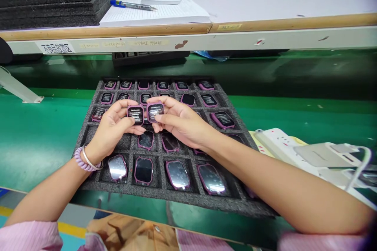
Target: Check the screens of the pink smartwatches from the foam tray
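Note:
My left hand (113, 125) grips a purple-framed smartwatch (136, 115) by its edges, thumb on the lit screen showing lines of white text. Beside it, my right hand (179, 119) holds a second purple smartwatch (154, 111), its screen lit with text too and the thumb on its lower part. The two watches are side by side, nearly touching, above a dark grey foam tray (179, 200). Strapless purple watches lie in the tray's compartments; several in the far rows show text, while a near one (143, 170) has a dark screen. My right forearm hides part of the tray.
A white power strip (277, 141) with a charger and cable lies at the right. Above the green bench, a shelf (265, 2) carries a notepad (159, 13), a pen (132, 5) and stacked black foam (59, 0). A white metal leg (20, 86) stands at the left.

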Motion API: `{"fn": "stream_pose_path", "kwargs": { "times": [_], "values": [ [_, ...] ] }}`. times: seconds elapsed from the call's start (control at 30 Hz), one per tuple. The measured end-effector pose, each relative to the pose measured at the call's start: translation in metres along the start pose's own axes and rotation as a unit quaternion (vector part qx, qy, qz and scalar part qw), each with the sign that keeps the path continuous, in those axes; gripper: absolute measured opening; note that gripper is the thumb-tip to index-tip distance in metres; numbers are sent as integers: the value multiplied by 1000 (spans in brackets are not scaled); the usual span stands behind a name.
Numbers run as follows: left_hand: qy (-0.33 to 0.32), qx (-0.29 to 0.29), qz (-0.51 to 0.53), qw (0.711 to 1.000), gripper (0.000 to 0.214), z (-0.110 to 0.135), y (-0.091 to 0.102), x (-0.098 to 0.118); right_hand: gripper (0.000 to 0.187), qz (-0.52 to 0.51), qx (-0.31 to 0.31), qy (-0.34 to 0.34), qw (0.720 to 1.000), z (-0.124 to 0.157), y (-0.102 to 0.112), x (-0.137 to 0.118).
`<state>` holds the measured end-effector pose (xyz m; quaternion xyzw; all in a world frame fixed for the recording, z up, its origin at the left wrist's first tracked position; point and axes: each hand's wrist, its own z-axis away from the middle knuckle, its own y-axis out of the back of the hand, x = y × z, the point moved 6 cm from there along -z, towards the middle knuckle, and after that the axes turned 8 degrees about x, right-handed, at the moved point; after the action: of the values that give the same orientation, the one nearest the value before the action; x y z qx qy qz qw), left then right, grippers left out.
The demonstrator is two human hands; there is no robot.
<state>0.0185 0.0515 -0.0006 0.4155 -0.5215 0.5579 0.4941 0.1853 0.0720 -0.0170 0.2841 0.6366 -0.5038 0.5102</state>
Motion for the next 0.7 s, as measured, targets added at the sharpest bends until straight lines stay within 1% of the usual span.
{"fn": "stream_pose_path", "kwargs": {
  "times": [0.13, 0.27, 0.53, 0.63, 0.7],
  "values": [
    [-5, -3, -10, 1000, 42, 0, 0, -1, 51, -4, -2, 0, 1000, 1, -1, -1],
    [0, 0, -12, 1000, 40, 0, 0, -1, 50, 2, -1, 3, 1000, 1, -3, -2],
    [7, -8, 6, 1000, 44, 0, 0, -1, 50, 7, -5, 5, 1000, 2, -3, -3],
    [-1, -10, 4, 1000, 48, 0, -2, 0, 52, 10, 0, 16, 1000, 1, -2, -3],
    [-2, -10, 2, 1000, 46, 0, -3, 0, 51, 13, 8, 21, 1000, 0, -1, -3]
  ]
}}
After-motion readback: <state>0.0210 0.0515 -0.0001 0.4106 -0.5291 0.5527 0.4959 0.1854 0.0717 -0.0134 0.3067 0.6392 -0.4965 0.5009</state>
